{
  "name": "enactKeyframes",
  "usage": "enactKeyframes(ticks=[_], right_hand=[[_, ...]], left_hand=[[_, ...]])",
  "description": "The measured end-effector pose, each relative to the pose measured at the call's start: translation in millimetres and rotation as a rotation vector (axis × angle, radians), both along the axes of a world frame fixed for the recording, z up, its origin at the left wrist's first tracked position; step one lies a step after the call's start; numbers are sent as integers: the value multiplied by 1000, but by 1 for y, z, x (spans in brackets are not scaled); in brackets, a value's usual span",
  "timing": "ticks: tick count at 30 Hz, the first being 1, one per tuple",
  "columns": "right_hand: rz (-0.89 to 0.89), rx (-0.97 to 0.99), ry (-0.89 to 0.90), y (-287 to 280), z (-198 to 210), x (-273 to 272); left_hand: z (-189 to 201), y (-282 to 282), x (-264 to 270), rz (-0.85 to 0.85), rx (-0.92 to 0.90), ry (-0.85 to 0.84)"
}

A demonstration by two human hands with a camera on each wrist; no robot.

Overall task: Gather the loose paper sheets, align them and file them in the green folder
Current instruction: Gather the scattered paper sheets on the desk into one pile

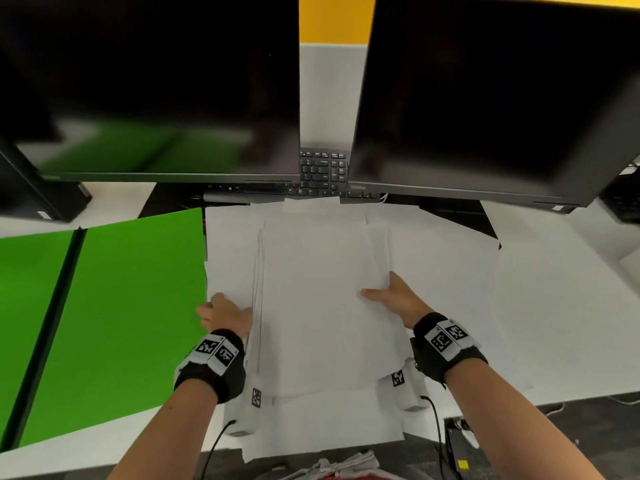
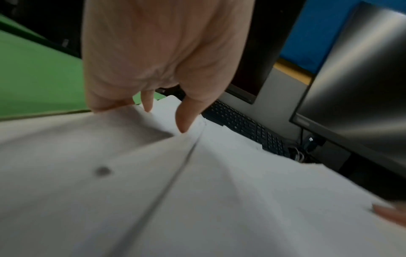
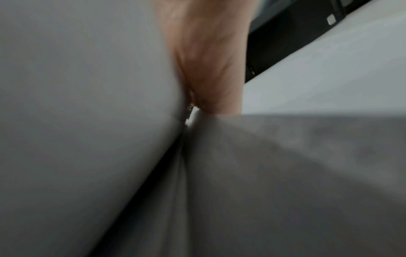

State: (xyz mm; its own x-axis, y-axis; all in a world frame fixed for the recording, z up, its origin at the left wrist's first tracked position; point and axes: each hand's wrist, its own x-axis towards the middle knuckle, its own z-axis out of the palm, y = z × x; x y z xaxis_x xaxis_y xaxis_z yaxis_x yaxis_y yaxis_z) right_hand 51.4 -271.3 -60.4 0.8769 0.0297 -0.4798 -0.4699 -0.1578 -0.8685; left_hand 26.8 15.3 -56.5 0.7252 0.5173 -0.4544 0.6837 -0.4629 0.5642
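Note:
A stack of white paper sheets sits at the middle of the desk, over more loose sheets spread beneath it. My left hand is curled at the stack's left edge, where several sheet edges show; in the left wrist view its fingertips press down on the paper. My right hand grips the right edge, thumb on top and fingers hidden below. The right wrist view is blurred and shows the hand between sheets. The green folder lies open to the left, touching the papers.
Two dark monitors stand behind the papers, with a black keyboard under them. A black computer case is at the far left. The desk's front edge runs near my body, with cables hanging there.

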Motion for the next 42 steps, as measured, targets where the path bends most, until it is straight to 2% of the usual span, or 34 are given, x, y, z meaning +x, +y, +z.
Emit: enactKeyframes(ticks=[3, 5, 9, 13, 16, 20, 22, 25, 29, 32, 34, 36, 38, 40, 42], right_hand=[[-10, 44, -1, 17, 3, -8], [-49, 26, -19, 21, 5, -11], [-91, 100, -49, 15, 7, -17], [-127, 158, -66, 0, 14, -26], [-183, 178, -52, -10, 15, -29], [-172, -19, -57, -4, 5, -18], [-150, -38, -67, 5, 4, -14], [-107, 6, -105, 18, 9, -11], [-131, 108, -186, 15, 17, -17], [-102, 193, -203, 4, 23, -19], [-153, 168, -186, -2, 24, -15], [-288, 0, -213, -15, 21, -7], [-383, -386, -192, -42, 15, 0], [-351, -783, 0, -73, 8, 0], [-287, -967, 167, -94, 6, -6]], left_hand=[[0, 9, 1, 24, -87, -45], [-4, 17, -2, 67, -172, -190], [-4, 23, -8, 67, -218, -326], [7, 26, -5, 79, -372, -438], [10, 26, 3, 32, -413, -367], [12, -2, 6, -183, -438, -189], [12, -11, 7, -232, -465, -143], [5, -12, 11, -253, -475, -170], [6, -9, 10, -169, -546, -258], [10, -8, 13, -137, -650, -219], [9, -12, 17, -129, -631, -198], [8, -17, 20, -91, -614, -192], [8, -21, 22, -83, -610, -170], [6, -22, 22, -78, -644, -145], [4, -20, 22, -58, -661, -132]])
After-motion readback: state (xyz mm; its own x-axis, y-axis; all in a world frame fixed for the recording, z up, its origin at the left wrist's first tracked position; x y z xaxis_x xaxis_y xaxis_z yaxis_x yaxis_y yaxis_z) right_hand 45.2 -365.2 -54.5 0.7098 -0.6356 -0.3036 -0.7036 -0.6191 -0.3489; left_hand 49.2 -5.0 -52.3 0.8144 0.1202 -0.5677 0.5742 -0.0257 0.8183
